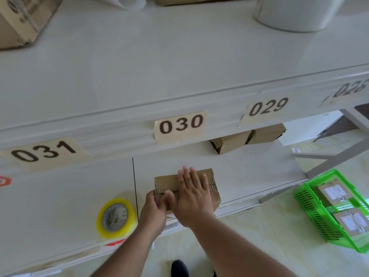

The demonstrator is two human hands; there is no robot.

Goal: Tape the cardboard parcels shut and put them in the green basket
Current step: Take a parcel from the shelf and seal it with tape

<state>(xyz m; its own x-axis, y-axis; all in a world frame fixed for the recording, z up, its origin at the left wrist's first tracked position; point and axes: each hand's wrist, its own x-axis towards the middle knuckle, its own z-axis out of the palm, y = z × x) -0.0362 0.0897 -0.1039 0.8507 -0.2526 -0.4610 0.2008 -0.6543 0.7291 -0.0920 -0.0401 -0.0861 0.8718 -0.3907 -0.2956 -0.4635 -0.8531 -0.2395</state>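
one brown parcel [165,181] | worn tape strips | right hand [192,193] flat on top

We saw a small brown cardboard parcel [185,188], matt, its corrugated edge rough and frayed under glossy clear tape. The yellow-rimmed roll of clear packing tape [116,217] looked shiny plastic around a printed paper core. The white shelf board [69,196] was smooth with a faint sheen. The beige number labels [180,125] looked like matt paper. The green slatted basket [319,212] was bright plastic, and the pale floor tiles [269,232] were glossy.
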